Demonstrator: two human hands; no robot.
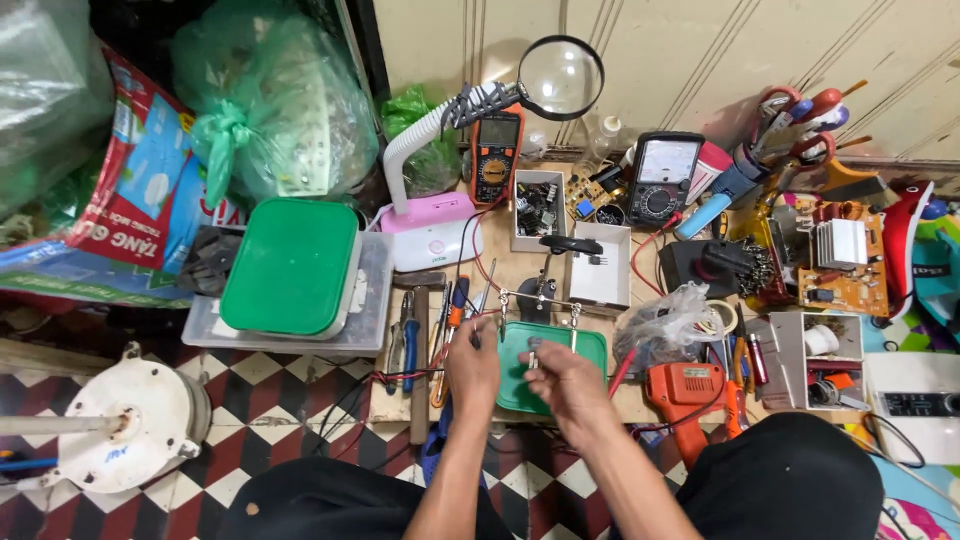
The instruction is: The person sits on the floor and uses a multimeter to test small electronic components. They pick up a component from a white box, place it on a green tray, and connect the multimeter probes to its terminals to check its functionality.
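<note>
The right hand point(568, 385) is pinching a small part point(533, 352) upright over the green tray point(590, 350); the left hand point(473, 362), just left, is closing its fingers on a thin tool point(481, 312).

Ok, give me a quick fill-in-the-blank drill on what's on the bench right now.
1. Both hands work over a small tray whose colour is ____.
2. The right hand pinches a small ____-coloured part above that tray.
3. The orange multimeter stands just below a round ____ on a flexible neck.
4. On the clear box to the left rests a ____ lid.

Missing words: green; white; magnifying glass; green
</note>
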